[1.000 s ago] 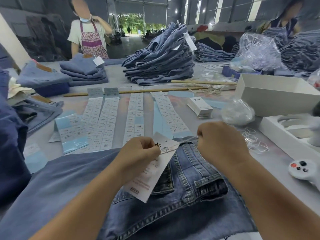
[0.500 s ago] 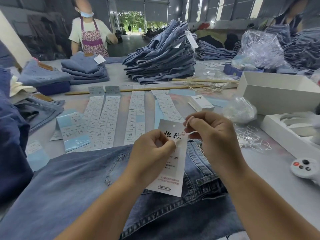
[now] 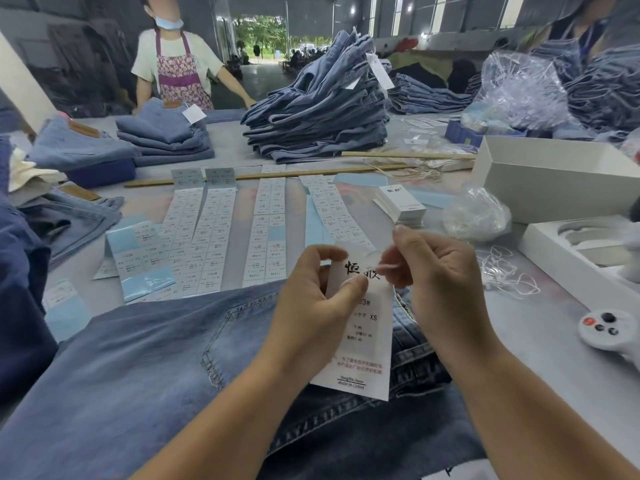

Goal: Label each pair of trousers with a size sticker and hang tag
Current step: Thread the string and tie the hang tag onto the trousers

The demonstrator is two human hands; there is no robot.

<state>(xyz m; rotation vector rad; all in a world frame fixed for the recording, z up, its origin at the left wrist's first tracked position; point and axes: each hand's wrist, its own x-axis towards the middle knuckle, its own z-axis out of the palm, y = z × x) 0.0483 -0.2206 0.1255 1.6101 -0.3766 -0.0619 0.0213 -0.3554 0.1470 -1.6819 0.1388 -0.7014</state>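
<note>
A grey tabletop (image 3: 540, 334) fills the view, and across its near edge lies a pair of blue denim trousers (image 3: 145, 368), back pocket up, waistband toward the right. Farther back stands a tall heap of folded jeans (image 3: 318, 112), with a lower folded pile (image 3: 162, 136) to its left, in front of a person in a floral apron (image 3: 178, 64). At the right edge sits an open white box (image 3: 554, 188), with crumpled clear plastic bags (image 3: 519, 88) behind it. Between the piles and the trousers, long strips of size stickers (image 3: 204, 237) lie side by side, running away from the viewer under a wooden stick (image 3: 270, 174). Over the waistband of the trousers, both hands hold up a white hang tag (image 3: 363, 341) printed with black characters and "XS". The left hand (image 3: 311, 306) pinches the tag's upper left edge between thumb and fingers. The right hand (image 3: 436, 282) pinches a thin white string at the tag's top, fingers curled. A small stack of blank hang tags (image 3: 401, 206) rests just beyond the hands, loose white string loops (image 3: 502, 271) lie to the right, and a white controller (image 3: 609, 330) sits near the right edge
</note>
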